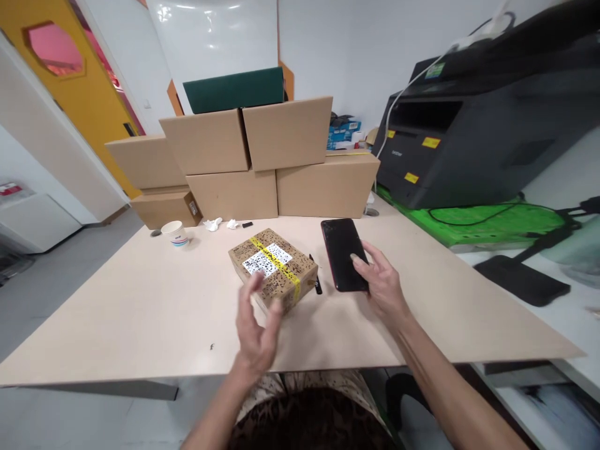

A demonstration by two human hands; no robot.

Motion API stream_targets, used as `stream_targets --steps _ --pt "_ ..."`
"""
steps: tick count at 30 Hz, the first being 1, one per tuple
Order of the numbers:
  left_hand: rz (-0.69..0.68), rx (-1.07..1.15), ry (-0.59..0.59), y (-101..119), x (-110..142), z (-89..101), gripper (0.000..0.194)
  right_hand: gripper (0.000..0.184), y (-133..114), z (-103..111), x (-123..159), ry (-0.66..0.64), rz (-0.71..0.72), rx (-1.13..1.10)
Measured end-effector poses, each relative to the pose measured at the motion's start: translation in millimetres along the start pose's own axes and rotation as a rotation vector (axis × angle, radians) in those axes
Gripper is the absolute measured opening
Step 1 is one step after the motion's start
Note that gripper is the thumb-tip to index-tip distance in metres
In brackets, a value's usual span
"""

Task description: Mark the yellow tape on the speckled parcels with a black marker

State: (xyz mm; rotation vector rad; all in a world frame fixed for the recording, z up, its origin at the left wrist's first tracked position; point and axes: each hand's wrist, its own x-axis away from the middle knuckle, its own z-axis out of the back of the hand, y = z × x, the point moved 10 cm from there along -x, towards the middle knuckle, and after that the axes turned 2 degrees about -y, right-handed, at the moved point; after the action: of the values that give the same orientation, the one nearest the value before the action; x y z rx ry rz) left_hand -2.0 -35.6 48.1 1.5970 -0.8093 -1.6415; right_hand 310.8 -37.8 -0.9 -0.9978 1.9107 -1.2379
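Observation:
A black smartphone [344,256] with a reddish edge is gripped in my right hand [384,281], the thumb lying over its dark screen. To its left, a small cardboard box [281,275] rests on the table, dotted with black specks, with yellow tape across its top and a white label. My left hand [257,328] is at the near side of that box, thumb and fingers spread and slightly blurred, holding nothing. Whether its fingertips touch the box I cannot tell. A thin black object [319,284], partly hidden, lies by the box's right side.
Stacked cardboard boxes [229,194] line the table's back, topped by a dark green box [234,90]. A paper cup [175,234] and crumpled tissues [213,224] stand at the back left. A big dark printer [469,137] sits on a green surface [487,225] at right.

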Motion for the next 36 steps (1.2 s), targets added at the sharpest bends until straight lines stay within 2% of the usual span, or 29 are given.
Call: stream_targets --steps 3,5,8,14,18,27,36 --pt "0.326 0.149 -0.343 -13.6 40.2 -58.0 0.061 0.071 0.9 -28.7 32.9 -0.070 -0.070 -0.094" --pt "0.438 0.203 -0.477 -15.1 58.3 -83.3 0.061 0.070 9.5 -43.0 51.0 -0.137 -0.134 -0.124" --pt "0.506 0.287 -0.534 -12.6 67.3 -101.3 0.057 0.070 24.8 -57.7 69.5 -0.260 -0.215 -0.109" --pt "0.552 0.371 -0.419 -18.7 66.2 -100.7 0.057 0.073 28.8 -67.8 75.6 -0.355 -0.229 -0.059" --pt "0.547 0.385 -0.403 -21.8 65.3 -101.7 0.056 0.073 25.8 -70.8 73.1 -0.362 -0.206 -0.015" --pt "0.529 0.399 -0.366 -28.1 61.8 -99.2 0.050 0.059 25.3 -80.9 65.8 -0.409 -0.139 0.033" --pt "0.525 0.444 -0.344 -42.5 60.4 -93.2 0.049 0.062 31.4 -88.9 63.9 -0.455 -0.142 -0.004"
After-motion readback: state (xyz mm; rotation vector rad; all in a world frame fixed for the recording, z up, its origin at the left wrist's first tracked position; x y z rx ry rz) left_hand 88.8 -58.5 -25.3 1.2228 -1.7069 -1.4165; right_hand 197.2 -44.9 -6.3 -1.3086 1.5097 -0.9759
